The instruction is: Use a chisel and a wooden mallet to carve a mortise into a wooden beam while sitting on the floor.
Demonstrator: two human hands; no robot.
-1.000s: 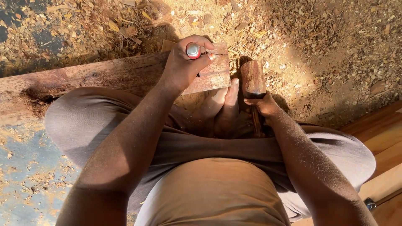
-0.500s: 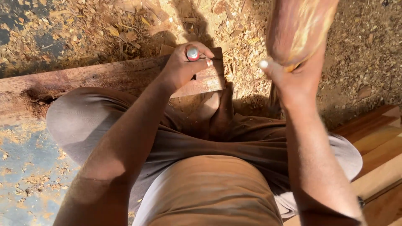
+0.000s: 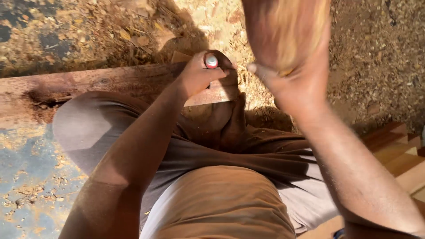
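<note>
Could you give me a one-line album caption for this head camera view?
Left hand holds a chisel upright on a wooden plank; right hand lifts a wooden mallet.

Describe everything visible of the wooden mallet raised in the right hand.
The blurred, reddish-brown wooden mallet is raised near the camera at the frame's top, its worn face pale yellow and rough. The right hand closes its grip around it from below; the handle is hidden. It hangs above the sawdust-strewn ground, touching nothing else.

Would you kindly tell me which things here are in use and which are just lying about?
In use:
left hand gripping a red-capped tool
wooden plank
right hand raising a wooden mallet

Lying about:
wood chips
stacked timber
</note>
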